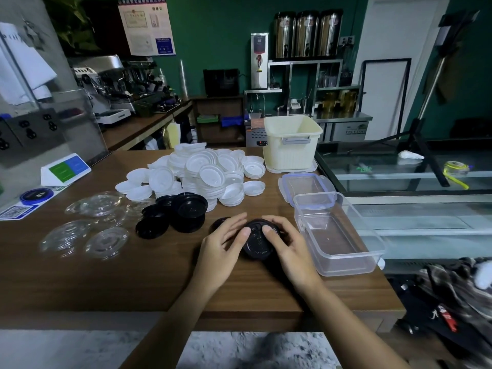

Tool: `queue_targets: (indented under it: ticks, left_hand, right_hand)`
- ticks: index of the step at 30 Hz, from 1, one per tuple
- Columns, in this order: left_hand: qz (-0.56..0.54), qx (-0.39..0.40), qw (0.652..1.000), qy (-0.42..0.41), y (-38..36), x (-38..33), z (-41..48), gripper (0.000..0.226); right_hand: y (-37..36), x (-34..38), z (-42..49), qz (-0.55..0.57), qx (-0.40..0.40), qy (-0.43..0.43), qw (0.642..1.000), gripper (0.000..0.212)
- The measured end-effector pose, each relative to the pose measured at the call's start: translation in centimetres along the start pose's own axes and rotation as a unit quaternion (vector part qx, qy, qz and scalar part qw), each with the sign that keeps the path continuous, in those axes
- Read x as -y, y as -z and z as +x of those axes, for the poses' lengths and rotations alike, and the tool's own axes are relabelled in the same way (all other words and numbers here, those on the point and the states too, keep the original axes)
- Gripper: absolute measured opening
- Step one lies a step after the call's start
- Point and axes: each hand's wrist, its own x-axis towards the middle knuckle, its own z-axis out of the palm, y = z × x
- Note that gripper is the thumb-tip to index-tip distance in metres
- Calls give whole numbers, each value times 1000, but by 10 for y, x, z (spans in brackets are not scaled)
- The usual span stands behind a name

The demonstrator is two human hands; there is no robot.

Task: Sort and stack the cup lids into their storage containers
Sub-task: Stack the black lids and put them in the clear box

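I hold a black round plastic lid (259, 243) between both hands, just left of the clear rectangular plastic container (346, 265), low over the brown wooden table (133, 275). Whether it is one lid or a short stack I cannot tell. My left hand (223, 243) grips its left edge, thumb pressed on top and fingers reaching round the far side. My right hand (287, 246) grips the right edge the same way, thumb on top and fingers curled over the rim, close beside the container's left wall.

Another black lid (219, 223) lies flat further left of the container, partly hidden behind my left fingers. Beyond it, further left again, sits a small heap of black lids (175, 214). The big heap of white round lids (207, 171) lies behind and left of the container. The transparent lids (90, 222) are spread out far to its left. Directly behind the container lies its clear snap-on cover (306, 182), and behind that stands a cream square plastic tub (291, 141).
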Motion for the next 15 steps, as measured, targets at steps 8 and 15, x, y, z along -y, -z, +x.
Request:
queue_targets:
  ticks: [8, 15]
  left_hand:
    - [-25, -1, 999, 27, 2, 7, -5, 29]
    - [-48, 1, 999, 26, 4, 11, -3, 29]
  right_hand:
    - [0, 1, -1, 11, 10, 5, 1000, 20]
    - [1, -1, -1, -1, 18, 10, 1000, 24]
